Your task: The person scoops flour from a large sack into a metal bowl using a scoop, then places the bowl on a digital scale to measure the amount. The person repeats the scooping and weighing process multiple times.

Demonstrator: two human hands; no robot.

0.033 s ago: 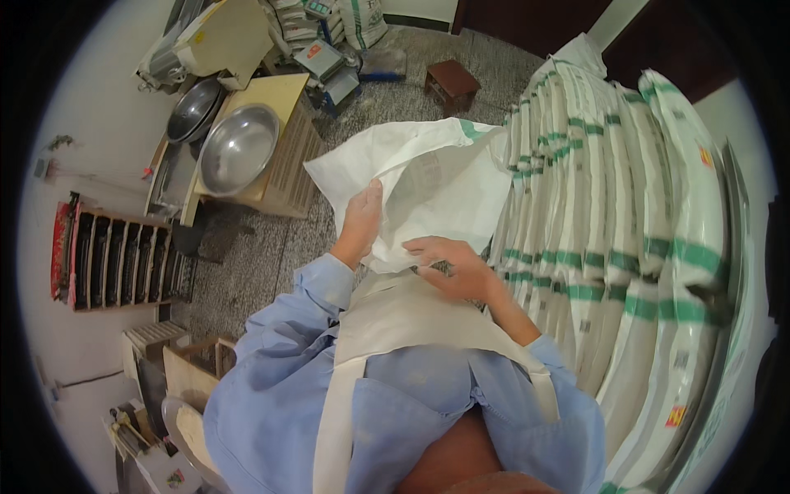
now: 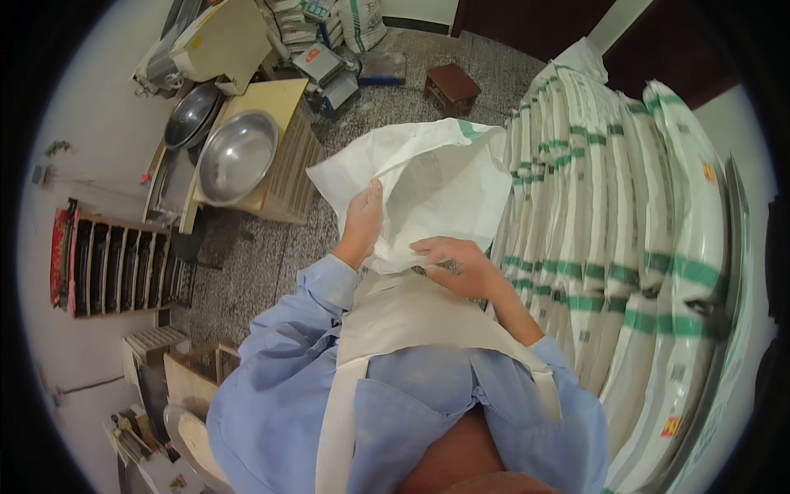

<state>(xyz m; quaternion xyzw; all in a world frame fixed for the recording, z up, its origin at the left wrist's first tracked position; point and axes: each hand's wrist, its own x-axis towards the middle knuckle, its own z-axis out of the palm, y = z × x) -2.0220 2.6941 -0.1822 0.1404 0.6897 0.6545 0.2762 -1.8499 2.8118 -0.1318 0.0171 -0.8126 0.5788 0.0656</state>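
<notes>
A large white woven sack (image 2: pixel 461 198) with a green patch at its far corner hangs in front of me, its mouth gaping toward me. My left hand (image 2: pixel 362 222) is closed on the left side of the sack's rim, thumb laid along the edge. At the near rim, my right hand (image 2: pixel 462 270) touches the sack with its fingertips; thumb and fingers stand apart with a gap between them. Below the sack, a cream apron (image 2: pixel 420 317) covers my front over blue sleeves. The bottom of the sack is hidden.
Tall stacks of filled white-and-green sacks (image 2: pixel 613 214) stand close on my right. A steel bowl (image 2: pixel 239 156) rests on a wooden table at the left, near a slatted rack (image 2: pixel 123 263). Farther off are a brown stool (image 2: pixel 451 87) and a platform scale (image 2: pixel 383 69).
My right hand sits very slightly farther right along the sack's rim. The whole view has shifted a little; the left hand keeps its hold.
</notes>
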